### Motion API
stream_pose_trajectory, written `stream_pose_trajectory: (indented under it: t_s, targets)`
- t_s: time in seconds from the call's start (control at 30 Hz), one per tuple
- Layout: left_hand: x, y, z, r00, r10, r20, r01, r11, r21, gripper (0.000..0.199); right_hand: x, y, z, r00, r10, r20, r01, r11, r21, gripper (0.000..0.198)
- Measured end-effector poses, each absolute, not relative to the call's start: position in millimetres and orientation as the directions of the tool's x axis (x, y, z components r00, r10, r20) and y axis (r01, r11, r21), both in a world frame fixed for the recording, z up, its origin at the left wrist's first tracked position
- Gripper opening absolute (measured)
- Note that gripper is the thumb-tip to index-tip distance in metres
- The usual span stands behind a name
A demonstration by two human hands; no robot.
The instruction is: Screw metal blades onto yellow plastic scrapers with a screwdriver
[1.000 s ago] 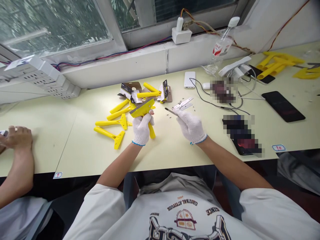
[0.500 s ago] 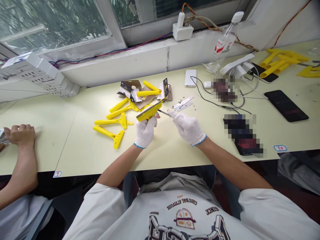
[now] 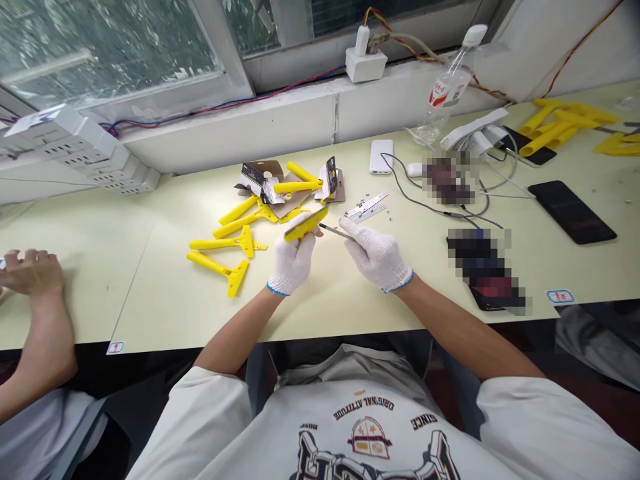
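My left hand (image 3: 293, 262), in a white knit glove, is closed around a yellow scraper (image 3: 306, 225) whose head faces up and to the right. My right hand (image 3: 376, 255), gloved too, grips a thin screwdriver (image 3: 335, 231); its dark tip points left, close to the scraper head, and contact cannot be made out. Left of my hands lie several yellow scrapers (image 3: 220, 244) on the table. Beyond them, more yellow handles rest on opened cardboard packaging (image 3: 253, 179). Metal blades (image 3: 367, 208) and tiny screws (image 3: 391, 219) lie just past my right hand.
A white power bank (image 3: 381, 157) with a cable, a plastic bottle (image 3: 450, 87) and a power strip (image 3: 475, 127) stand toward the wall. Phones (image 3: 573, 212) lie at the right. Another person's hand (image 3: 33, 270) rests at the far left; white boxes (image 3: 83, 150) are stacked behind it.
My left hand has turned the scraper and shifted it slightly right. The screwdriver tip has come away from the scraper head a little. The other person's hand at the left has moved left.
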State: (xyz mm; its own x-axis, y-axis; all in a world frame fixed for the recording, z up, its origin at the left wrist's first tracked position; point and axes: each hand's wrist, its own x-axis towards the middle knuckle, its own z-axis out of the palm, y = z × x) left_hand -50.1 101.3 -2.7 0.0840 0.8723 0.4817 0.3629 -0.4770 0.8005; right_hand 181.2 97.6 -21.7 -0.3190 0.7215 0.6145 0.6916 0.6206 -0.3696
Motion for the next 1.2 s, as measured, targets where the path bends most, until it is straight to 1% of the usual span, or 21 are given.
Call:
stream_pose_trajectory:
  t_s: [0.07,0.1,0.17,0.23,0.27,0.33,0.43,0.6,0.7,0.83,0.93,1.03,1.13,1.2]
  targets:
    - [-55,104,-7,0.196,0.830,0.522,0.533,-0.537,0.654,0.036,181,95,-17,-0.309,0.640,0.703,0.646,0.684,-0.339,0.042]
    - [-56,105,-10,0.249,0.820,0.516,0.617,-0.545,0.567,0.040,181,94,-15,-0.304,0.590,0.748,0.619,0.719,-0.317,0.039]
    - [-57,105,-15,0.336,0.825,0.455,0.754,-0.525,0.395,0.045,180,93,-13,-0.300,0.508,0.807,0.574,0.772,-0.273,0.032]
    - [-54,103,-18,0.391,0.842,0.372,0.829,-0.498,0.256,0.048,179,94,-13,-0.307,0.484,0.819,0.552,0.792,-0.261,0.026]
    - [-52,101,-19,0.412,0.850,0.329,0.846,-0.491,0.209,0.049,178,94,-14,-0.315,0.485,0.816,0.541,0.798,-0.265,0.023]
    - [-48,98,-19,0.446,0.858,0.254,0.857,-0.492,0.156,0.050,177,95,-18,-0.332,0.498,0.801,0.520,0.805,-0.285,0.016]
    - [-44,96,-16,0.477,0.858,0.192,0.852,-0.505,0.138,0.050,178,95,-21,-0.365,0.527,0.767,0.517,0.800,-0.304,0.010]
    - [-46,98,-18,0.500,0.848,0.178,0.831,-0.527,0.177,0.045,181,94,-21,-0.421,0.598,0.682,0.607,0.744,-0.279,0.025]
    - [-47,99,-19,0.507,0.846,0.165,0.829,-0.531,0.177,0.044,182,95,-21,-0.443,0.620,0.648,0.628,0.730,-0.269,0.029]
    - [-45,99,-19,0.504,0.850,0.153,0.839,-0.524,0.149,0.042,180,96,-22,-0.441,0.599,0.669,0.597,0.752,-0.280,0.022]
    - [-42,98,-17,0.512,0.846,0.148,0.838,-0.530,0.128,0.039,177,95,-22,-0.456,0.554,0.697,0.588,0.775,-0.231,0.017]
    - [-39,97,-16,0.515,0.848,0.124,0.840,-0.528,0.123,0.039,176,95,-23,-0.457,0.519,0.722,0.594,0.783,-0.186,0.018]
    - [-39,97,-16,0.504,0.858,0.103,0.844,-0.514,0.152,0.038,177,96,-25,-0.472,0.551,0.688,0.615,0.765,-0.191,0.022]
    - [-42,98,-15,0.480,0.868,0.124,0.841,-0.496,0.217,0.037,179,96,-25,-0.468,0.595,0.653,0.622,0.747,-0.236,0.025]
